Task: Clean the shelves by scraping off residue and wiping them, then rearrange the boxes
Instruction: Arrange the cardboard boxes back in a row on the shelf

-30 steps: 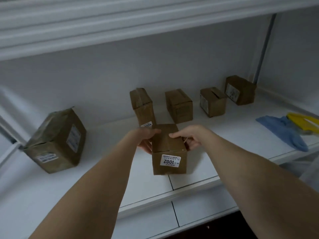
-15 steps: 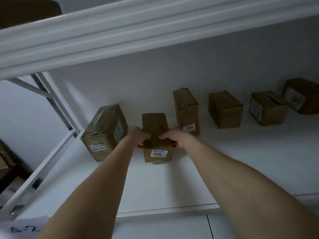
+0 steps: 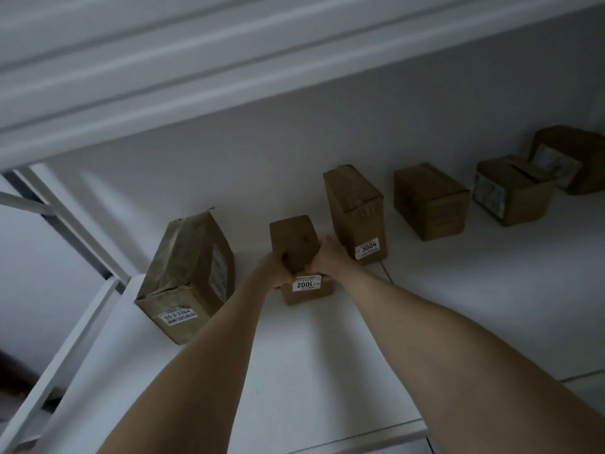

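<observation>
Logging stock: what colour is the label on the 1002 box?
White label with black digits, on the brown box; head view shows it.

Narrow gaps flank box 1002, between the large taped box and box 3004. The shelf in front lies open.

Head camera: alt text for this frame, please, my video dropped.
The left hand and right hand grip a small cardboard box labelled 1002 on the white shelf, between a larger taped box to its left and a taller box labelled 3004 to its right. Three more boxes stand farther right.
</observation>
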`<move>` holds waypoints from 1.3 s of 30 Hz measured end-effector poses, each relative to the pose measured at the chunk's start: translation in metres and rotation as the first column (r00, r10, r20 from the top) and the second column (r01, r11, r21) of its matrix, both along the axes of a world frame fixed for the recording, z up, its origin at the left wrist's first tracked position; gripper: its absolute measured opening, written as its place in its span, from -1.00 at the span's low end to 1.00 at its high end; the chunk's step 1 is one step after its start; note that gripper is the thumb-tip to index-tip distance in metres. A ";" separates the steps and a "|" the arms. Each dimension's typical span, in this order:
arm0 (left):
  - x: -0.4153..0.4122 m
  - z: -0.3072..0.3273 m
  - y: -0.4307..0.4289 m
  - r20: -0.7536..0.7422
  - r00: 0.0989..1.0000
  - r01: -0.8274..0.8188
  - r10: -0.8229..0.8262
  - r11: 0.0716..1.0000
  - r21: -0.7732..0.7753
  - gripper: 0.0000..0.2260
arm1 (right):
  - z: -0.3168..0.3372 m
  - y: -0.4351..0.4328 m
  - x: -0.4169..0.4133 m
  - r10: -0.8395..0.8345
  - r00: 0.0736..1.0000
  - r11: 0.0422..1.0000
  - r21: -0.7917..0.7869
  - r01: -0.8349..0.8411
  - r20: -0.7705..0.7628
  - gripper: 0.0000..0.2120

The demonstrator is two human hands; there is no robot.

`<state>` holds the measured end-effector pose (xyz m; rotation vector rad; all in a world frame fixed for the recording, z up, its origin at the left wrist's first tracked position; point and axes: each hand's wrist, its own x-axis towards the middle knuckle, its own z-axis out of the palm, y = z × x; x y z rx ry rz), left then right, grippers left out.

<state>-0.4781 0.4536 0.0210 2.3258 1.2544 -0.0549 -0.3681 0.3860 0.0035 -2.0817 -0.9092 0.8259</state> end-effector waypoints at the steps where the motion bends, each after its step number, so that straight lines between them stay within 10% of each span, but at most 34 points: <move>1: 0.001 -0.001 0.004 -0.014 1.000 -0.007 0.007 0.999 0.039 -0.52 | -0.003 0.006 0.000 -0.026 0.998 1.000 0.013 0.025 0.064 -0.48; 15: 0.016 0.004 0.018 -0.288 0.958 0.084 -0.004 0.960 0.268 -0.71 | 0.013 -0.002 0.002 0.184 0.978 0.982 -0.062 -0.179 0.097 -0.60; 25: 0.085 0.034 -0.074 0.300 0.949 -0.226 0.095 0.868 0.441 -0.81 | 0.017 -0.097 0.090 0.186 0.982 0.962 -0.208 -0.178 0.017 -0.74; 39: 0.251 -0.004 -0.231 0.205 0.939 0.219 -0.275 0.941 0.259 -0.73 | -0.008 -0.236 0.235 -0.180 0.981 0.983 -0.053 0.176 -0.074 -0.88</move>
